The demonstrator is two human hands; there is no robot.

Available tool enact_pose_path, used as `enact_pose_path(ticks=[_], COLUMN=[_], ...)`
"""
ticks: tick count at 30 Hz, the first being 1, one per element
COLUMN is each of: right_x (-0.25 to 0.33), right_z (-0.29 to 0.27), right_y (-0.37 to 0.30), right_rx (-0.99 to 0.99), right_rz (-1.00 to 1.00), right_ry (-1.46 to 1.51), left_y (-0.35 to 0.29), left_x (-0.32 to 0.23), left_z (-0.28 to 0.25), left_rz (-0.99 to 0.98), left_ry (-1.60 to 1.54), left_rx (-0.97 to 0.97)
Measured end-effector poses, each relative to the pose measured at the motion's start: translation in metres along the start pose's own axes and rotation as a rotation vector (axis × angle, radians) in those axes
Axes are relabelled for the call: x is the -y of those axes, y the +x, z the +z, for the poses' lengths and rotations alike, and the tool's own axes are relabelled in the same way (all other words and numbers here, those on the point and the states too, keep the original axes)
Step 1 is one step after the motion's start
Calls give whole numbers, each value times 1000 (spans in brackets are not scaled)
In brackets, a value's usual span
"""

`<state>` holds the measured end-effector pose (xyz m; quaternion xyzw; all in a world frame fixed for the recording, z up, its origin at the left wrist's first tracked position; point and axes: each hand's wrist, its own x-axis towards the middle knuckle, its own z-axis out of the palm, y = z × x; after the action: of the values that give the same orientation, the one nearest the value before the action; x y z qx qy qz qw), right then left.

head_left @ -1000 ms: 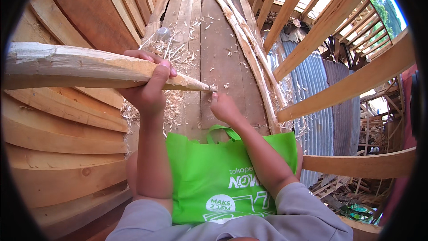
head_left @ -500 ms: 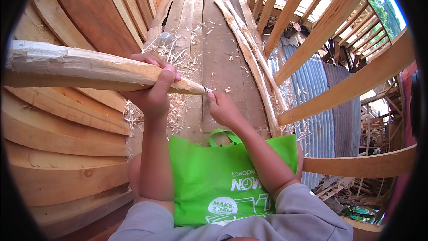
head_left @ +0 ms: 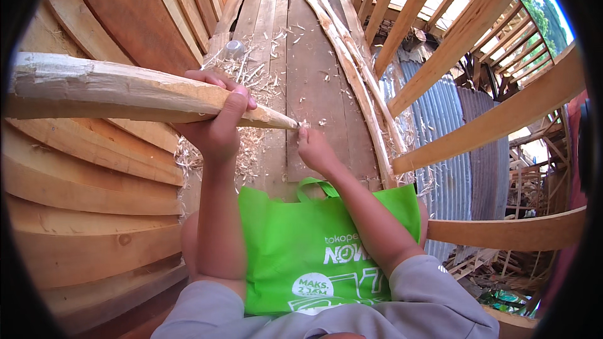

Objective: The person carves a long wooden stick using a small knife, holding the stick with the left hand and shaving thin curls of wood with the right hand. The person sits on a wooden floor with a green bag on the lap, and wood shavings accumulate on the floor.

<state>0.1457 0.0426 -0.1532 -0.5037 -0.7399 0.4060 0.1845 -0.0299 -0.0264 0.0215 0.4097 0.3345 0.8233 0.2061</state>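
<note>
A thick pale wooden pole (head_left: 113, 91), stripped of bark, runs in from the left edge and tapers to a point near the middle. My left hand (head_left: 220, 113) is wrapped around it, thumb on top, not far behind the tapered end. Just past that tip, my right hand (head_left: 314, 149) is closed with its fingers pinched together. A thin dark sliver shows between the tip and these fingers; what they hold is mostly hidden. Below my hands, a green cloth bag (head_left: 276, 245) covers my lap.
Wood shavings (head_left: 251, 150) litter the plank floor (head_left: 314, 69), where a clear cup (head_left: 234, 49) lies. Two slender peeled poles (head_left: 352, 69) rest along the right side by slatted railing (head_left: 433, 44). Stacked planks (head_left: 94, 194) line the left; corrugated metal sheets (head_left: 446, 163) lie beyond the railing.
My right hand has shifted slightly to the right at the pole's tip. My left hand keeps its grip, and the pole stays almost in place.
</note>
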Motion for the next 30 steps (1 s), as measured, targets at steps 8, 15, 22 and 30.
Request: enact_pose_path(ticks=[8,15,22,30], right_x=[13,-23,20,-24], right_z=[-2,0,9,3], right_y=[1,15,6,13], right_rx=[16,38,-17,21], right_rz=[76,211,95,156], right_ry=[-116,-159,-121,74], left_y=[-1,2,1,-1], left_x=[1,1,0,3], left_z=[-3,-1,-7,-1], left_rz=[8,6,23,15], left_ry=[11,-25,8,-58], left_rx=[15,14,42,27])
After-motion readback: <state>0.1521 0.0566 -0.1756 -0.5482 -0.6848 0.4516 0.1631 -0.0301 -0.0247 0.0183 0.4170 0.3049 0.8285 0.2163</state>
